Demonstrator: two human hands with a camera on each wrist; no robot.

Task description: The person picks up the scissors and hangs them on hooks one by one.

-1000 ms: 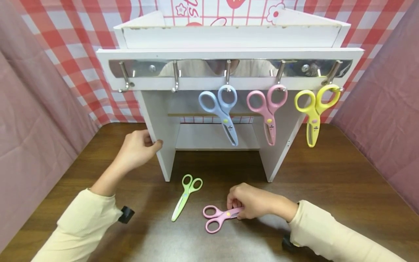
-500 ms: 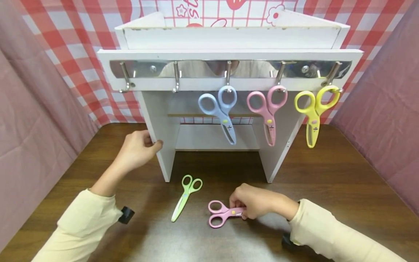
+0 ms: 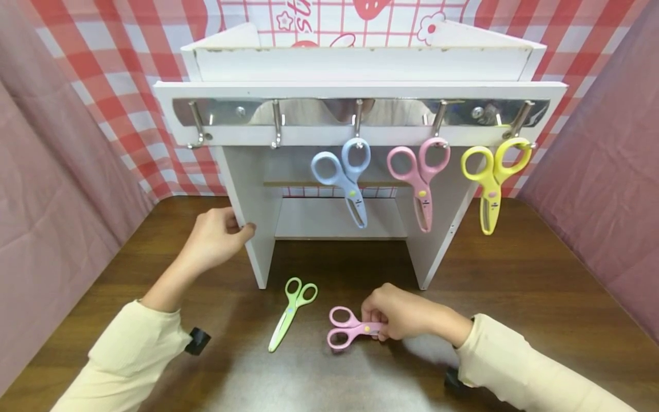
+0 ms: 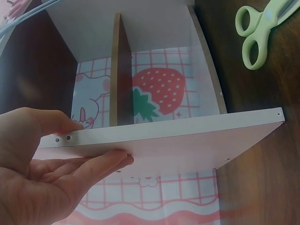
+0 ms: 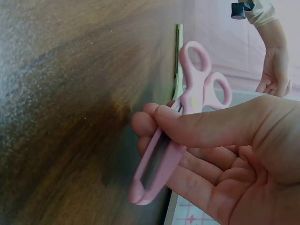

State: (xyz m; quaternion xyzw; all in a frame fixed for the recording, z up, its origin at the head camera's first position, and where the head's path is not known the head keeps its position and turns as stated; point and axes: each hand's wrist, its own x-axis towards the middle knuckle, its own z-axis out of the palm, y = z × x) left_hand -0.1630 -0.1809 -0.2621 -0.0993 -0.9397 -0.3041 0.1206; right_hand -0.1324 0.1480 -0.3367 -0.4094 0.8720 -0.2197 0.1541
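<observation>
One pair of pink scissors (image 3: 355,328) is held in front of the white unit (image 3: 360,66), apparently just off the tabletop (image 3: 520,320), with the handle loops directed toward the person's left. The right hand (image 3: 395,312) grasps the pair by its blade section, thumb on one side and fingers behind. Compared with a second ago, the loops have shifted toward the unit and appear raised; judged from this, the pair is secured and free to be carried. The green scissors (image 3: 290,311) lie on the tabletop, near the held pair but apart from it, unmoved. The left hand (image 3: 216,232) pinches the side panel (image 3: 247,189) between thumb and fingers; its position is unchanged, which likely steadies the unit. Above, blue scissors (image 3: 348,182), hanging pink scissors (image 3: 421,184) and yellow scissors (image 3: 491,182) each hang by one loop from the hook rail (image 3: 319,113).
</observation>
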